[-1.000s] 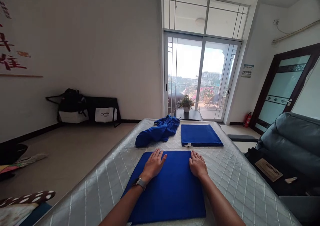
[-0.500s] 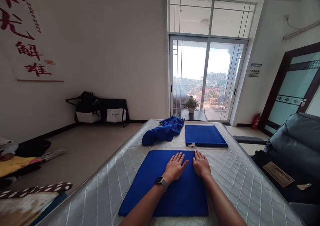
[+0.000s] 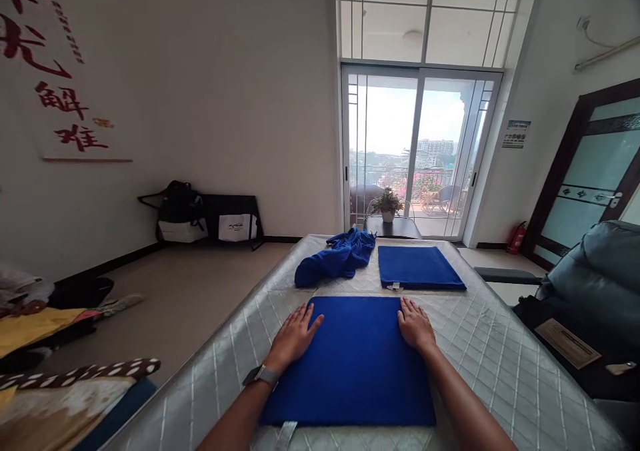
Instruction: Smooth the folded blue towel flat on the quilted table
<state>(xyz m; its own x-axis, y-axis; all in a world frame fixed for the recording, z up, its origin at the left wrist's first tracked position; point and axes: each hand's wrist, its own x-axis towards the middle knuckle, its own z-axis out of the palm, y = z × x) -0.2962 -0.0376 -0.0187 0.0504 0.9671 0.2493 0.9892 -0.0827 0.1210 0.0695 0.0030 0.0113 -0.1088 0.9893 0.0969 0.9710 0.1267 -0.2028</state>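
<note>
A flat, folded blue cloth (image 3: 357, 364) lies in front of me on a silver quilted mattress (image 3: 220, 378). My left hand (image 3: 295, 331), with a watch on its wrist, rests open on the cloth's far left corner. At the far right corner, my right hand (image 3: 416, 321) lies flat along the edge, fingers stretched out. A pale tag (image 3: 286, 434) sticks out from the near left edge. Beyond it sit a second folded blue cloth (image 3: 420, 268) on the right and a crumpled blue cloth (image 3: 340, 259) on the left.
A dark armchair (image 3: 590, 304) stands close on the right, with a brown card on it. Bedding with a dotted edge (image 3: 80, 398) is at lower left. A potted plant (image 3: 387, 204) stands on a chair past the mattress, before sliding glass doors.
My left hand has slid left from the cloth's middle to its left edge. My right hand stays at the right edge. The tag at the near edge has come into sight.
</note>
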